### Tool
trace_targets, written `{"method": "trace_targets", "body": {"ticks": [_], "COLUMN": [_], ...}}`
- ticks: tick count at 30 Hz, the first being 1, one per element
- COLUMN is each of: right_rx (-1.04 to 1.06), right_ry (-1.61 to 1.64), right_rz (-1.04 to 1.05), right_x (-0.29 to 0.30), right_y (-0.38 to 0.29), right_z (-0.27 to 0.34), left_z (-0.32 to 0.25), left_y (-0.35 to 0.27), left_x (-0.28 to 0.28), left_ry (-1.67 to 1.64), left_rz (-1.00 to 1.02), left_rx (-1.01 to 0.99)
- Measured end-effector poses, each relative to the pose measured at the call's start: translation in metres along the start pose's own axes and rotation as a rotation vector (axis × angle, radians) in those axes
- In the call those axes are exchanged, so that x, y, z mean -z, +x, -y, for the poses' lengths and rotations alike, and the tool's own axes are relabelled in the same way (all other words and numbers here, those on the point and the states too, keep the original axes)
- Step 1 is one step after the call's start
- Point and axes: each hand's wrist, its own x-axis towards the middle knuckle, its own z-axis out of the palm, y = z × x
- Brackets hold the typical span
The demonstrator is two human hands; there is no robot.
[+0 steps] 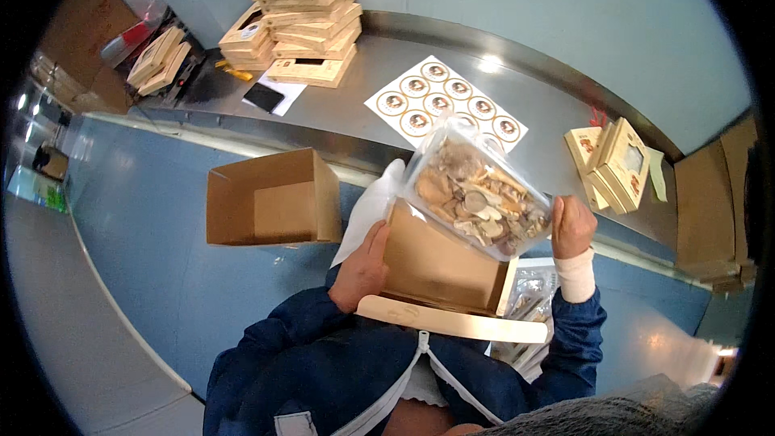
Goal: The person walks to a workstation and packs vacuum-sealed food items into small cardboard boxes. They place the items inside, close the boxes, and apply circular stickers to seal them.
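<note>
My right hand (pixel 572 227) pinches the right edge of a clear plastic pack of dried mixed mushrooms (pixel 478 200), which is tilted over an open flat cardboard box (pixel 442 260). Bare brown board shows inside the box, and its pale front flap (pixel 451 319) hangs toward my jacket. With fingers along the left wall, my left hand (pixel 363 269) steadies the box. White sheet-like material (pixel 369 218) sticks out beyond that wall. To the right of the box, partly hidden by it, lie more clear plastic packs (pixel 533 297) with contents I cannot make out.
A metal counter (pixel 539 91) carries a sheet of round stickers (pixel 439 94), a tall stack of flat boxes (pixel 315 18), a phone (pixel 263 97) and several boxes at right (pixel 617 163). An open brown carton (pixel 272 200) stands left of me, below the counter.
</note>
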Motion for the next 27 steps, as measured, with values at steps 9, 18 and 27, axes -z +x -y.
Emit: {"method": "trace_targets", "body": {"ticks": [9,18,27], "right_rx": [0.274,-0.006,-0.024], "right_ry": [0.273,0.433,0.353], "right_rz": [0.333,0.449,0.570], "right_x": [-0.029,-0.052,-0.040], "right_y": [-0.018,-0.055,-0.063], "right_z": [0.015,0.016,0.014], "left_z": [0.034,0.037,0.031], "left_y": [0.031,0.065,0.067], "left_x": [-0.011,-0.012,0.005], "left_ry": [-0.074,-0.078,0.222], "left_rz": [-0.101,-0.070,0.068], "left_rx": [-0.200,-0.309,-0.401]}}
